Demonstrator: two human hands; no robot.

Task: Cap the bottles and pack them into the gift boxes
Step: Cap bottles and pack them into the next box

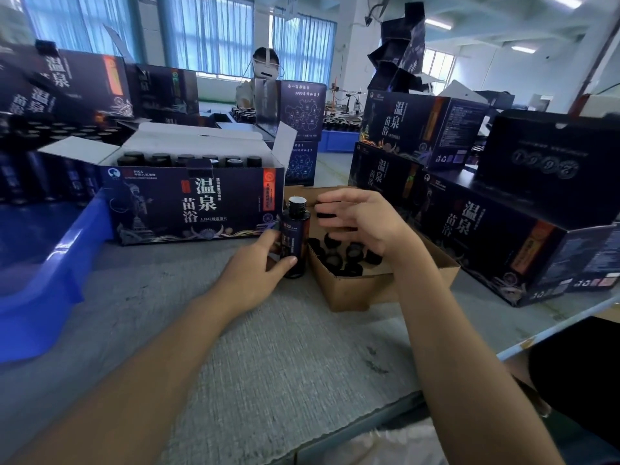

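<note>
Grey surface (268, 347) lies under both forearms. Left hand (255, 268) grips the uncapped bottle (295, 229) upright, just left of the tray (355, 293). Right hand (365, 223) fingers (335, 199) pinch a cap (326, 215). The bottle looks light, rigid and slick; best held low.

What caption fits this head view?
Left hand grips an uncapped bottle; right hand pinches a cap above the cardboard box.

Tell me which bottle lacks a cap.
The bottle in the left hand; its threaded neck is bare, while those in the open gift box wear caps.
</note>
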